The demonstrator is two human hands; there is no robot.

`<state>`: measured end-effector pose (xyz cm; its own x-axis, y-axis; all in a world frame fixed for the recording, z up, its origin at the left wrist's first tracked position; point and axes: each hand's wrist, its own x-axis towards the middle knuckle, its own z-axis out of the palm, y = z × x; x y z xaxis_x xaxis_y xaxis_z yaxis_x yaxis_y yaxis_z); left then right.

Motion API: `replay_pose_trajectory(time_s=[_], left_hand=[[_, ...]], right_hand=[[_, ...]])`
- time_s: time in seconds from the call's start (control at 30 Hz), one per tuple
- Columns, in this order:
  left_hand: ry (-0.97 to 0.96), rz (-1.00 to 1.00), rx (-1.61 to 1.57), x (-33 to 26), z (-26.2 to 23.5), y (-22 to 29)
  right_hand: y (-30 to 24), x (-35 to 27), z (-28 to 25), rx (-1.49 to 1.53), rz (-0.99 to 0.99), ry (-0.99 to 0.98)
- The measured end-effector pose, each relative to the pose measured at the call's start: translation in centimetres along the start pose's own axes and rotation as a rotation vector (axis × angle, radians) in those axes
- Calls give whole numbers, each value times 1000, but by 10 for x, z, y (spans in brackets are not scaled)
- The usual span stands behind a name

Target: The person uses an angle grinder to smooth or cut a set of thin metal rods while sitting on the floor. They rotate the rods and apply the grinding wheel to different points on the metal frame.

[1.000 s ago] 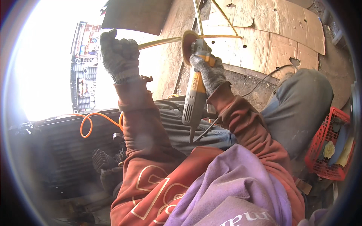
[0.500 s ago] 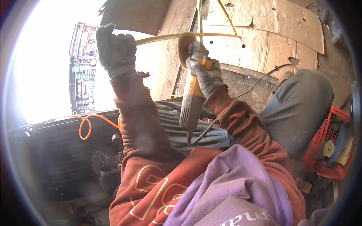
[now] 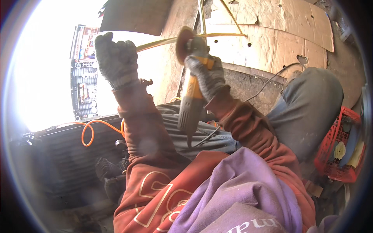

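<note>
- Right hand, grey knit work glove, wrapped tight round the yellow-and-grey handheld angle grinder; grip sits on the upper yellow part of the body, near the head.
- Grinder held up ahead of the chest, body nearly upright, grey tail end pointing down toward the lap; thin dark power cord trails off to the right.
- Round brownish grinding disc at the top of the tool, edge right at the thin yellowish metal rod; contact cannot be told for sure.
- Left hand, same kind of grey glove, closed in a fist on the left end of that rod, raised against bright glare.
- Rod runs roughly level from left fist to the right, joined to other thin rods above.
- Rust-red sleeves on both arms, purple cloth at the chest.
- Orange cable loop lower left; red plastic basket far right.
- Pale perforated boards behind the rods.
</note>
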<state>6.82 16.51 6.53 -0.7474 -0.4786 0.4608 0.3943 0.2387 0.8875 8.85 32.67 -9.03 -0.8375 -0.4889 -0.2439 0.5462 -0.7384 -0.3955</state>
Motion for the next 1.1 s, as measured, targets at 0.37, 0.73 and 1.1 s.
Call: replay_pose_trajectory(time_s=[0.37,0.73,1.1], left_hand=[[-400,-37,-200,20,-7,-8],[-432,-57,-206,1,9,7],[-45,-66,-100,-4,19,3]], right_hand=[[15,27,-37,-23,59,12],[1,1,2,-19,-57,68],[13,-5,11,23,-198,-92]])
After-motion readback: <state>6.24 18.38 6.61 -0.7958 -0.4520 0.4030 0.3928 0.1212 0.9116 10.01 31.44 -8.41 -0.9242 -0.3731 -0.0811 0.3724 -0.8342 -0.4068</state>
